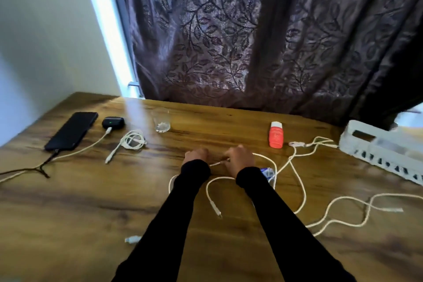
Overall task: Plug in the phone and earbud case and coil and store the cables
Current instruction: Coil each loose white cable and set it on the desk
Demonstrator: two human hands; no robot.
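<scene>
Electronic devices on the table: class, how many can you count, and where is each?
2. The black phone lies at the far left; the black earbud case sits just right of it. The white basket at the right could hide more.

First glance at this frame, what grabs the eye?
Both hands, the left hand and the right hand, meet at mid-table and hold a white cable whose loops sprawl toward the right. At far left lie a black phone and a dark earbud case showing a green light, each with a cable at it. A bright orange bottle stands right of centre, near a white basket at the right edge.
</scene>
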